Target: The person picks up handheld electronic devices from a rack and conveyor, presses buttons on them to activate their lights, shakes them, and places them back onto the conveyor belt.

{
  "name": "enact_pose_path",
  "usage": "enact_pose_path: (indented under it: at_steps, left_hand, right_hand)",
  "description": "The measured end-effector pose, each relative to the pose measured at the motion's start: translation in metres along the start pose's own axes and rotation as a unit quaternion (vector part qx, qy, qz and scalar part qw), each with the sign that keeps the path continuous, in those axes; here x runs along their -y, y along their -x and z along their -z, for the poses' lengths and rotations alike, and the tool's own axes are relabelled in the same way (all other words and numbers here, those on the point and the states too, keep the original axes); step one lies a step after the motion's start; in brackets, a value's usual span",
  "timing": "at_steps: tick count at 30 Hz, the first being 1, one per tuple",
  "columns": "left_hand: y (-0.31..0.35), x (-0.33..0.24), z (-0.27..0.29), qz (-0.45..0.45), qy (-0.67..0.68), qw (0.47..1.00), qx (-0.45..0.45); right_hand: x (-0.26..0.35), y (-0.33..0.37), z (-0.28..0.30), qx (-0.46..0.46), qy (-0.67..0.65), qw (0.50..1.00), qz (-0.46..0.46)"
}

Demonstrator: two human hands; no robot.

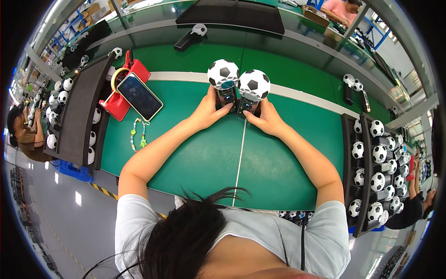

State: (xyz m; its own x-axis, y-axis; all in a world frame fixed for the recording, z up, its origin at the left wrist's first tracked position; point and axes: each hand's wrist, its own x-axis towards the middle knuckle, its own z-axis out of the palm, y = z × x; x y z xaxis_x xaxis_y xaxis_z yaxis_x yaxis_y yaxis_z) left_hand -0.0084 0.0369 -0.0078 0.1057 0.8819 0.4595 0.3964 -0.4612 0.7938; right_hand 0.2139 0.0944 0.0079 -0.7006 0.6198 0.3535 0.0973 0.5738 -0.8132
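My left hand (205, 112) is wrapped round the dark, see-through body of a football-topped device (223, 73), its thumb lying across the front. In my right hand (268, 120) is a second football-topped device (254, 84), gripped the same way with the thumb low on its body. Both stand upright side by side over the middle of the green table, balls at the top, tilted slightly and close together. Each ball is white with black patches. Small lit spots show inside both bodies. The fingers behind the bodies are hidden.
A phone (140, 96) leans on a red tape dispenser (116, 108), with a beaded strap (138, 135) below. Black racks holding several football-topped devices stand at the left (76, 107) and right (364, 176). More devices (184, 41) lie on the green belt (288, 69) beyond the table. Co-workers sit around.
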Motion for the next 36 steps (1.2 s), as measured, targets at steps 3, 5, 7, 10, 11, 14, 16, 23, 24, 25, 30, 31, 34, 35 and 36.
enact_pose_path:
  at_steps: [3,5,7,10,11,14,16,23,24,25,30,31,34,35,36]
  left_hand:
    - [-0.002,-0.001,0.002,0.034,0.021,0.999,0.007]
    - [-0.002,-0.007,0.003,0.05,0.013,0.999,0.011]
    - [-0.002,-0.008,0.004,0.066,0.005,0.998,0.015]
    - [-0.002,-0.007,0.003,0.025,0.002,1.0,-0.004]
    - [-0.003,-0.008,0.003,0.027,0.003,1.0,0.001]
    - [-0.004,-0.009,0.004,0.036,-0.005,0.999,0.008]
    - [-0.004,-0.007,0.005,0.044,-0.015,0.999,0.011]
    - [-0.003,-0.005,0.004,0.041,-0.006,0.999,0.007]
    - [-0.002,-0.004,0.003,0.04,-0.012,0.999,0.002]
    - [-0.002,-0.002,0.004,0.04,-0.012,0.999,0.002]
    - [-0.002,-0.002,0.004,0.041,-0.013,0.999,0.012]
    - [-0.003,-0.001,0.004,0.041,-0.012,0.999,0.012]
    - [-0.004,-0.002,0.004,0.04,0.004,0.999,0.009]
    - [-0.004,-0.002,0.003,0.014,-0.005,1.0,0.004]
    - [-0.005,-0.004,0.003,-0.012,-0.014,1.0,-0.001]
  right_hand:
    - [-0.003,0.001,0.002,0.042,0.041,0.998,-0.017]
    - [0.001,0.002,0.001,0.026,0.045,0.999,-0.017]
    - [0.002,0.002,0.0,0.011,0.049,0.999,-0.015]
    - [0.002,0.002,0.0,0.015,0.036,0.999,-0.006]
    - [0.001,0.002,-0.001,0.015,0.039,0.999,0.0]
    - [0.0,0.002,-0.001,0.014,0.037,0.999,0.002]
    - [0.001,0.001,-0.002,0.013,0.03,0.999,-0.002]
    - [0.005,0.001,0.001,0.02,0.045,0.999,-0.019]
    - [0.006,0.001,0.0,0.022,0.043,0.999,-0.021]
    - [0.005,0.001,0.0,0.023,0.043,0.999,-0.021]
    - [0.005,0.001,0.0,0.019,0.041,0.999,-0.022]
    - [0.005,0.001,0.0,0.019,0.041,0.999,-0.022]
    - [0.004,0.0,0.001,0.027,0.047,0.998,-0.024]
    - [0.004,-0.001,0.001,0.031,0.041,0.998,-0.024]
    - [0.004,-0.001,0.001,0.035,0.036,0.998,-0.025]
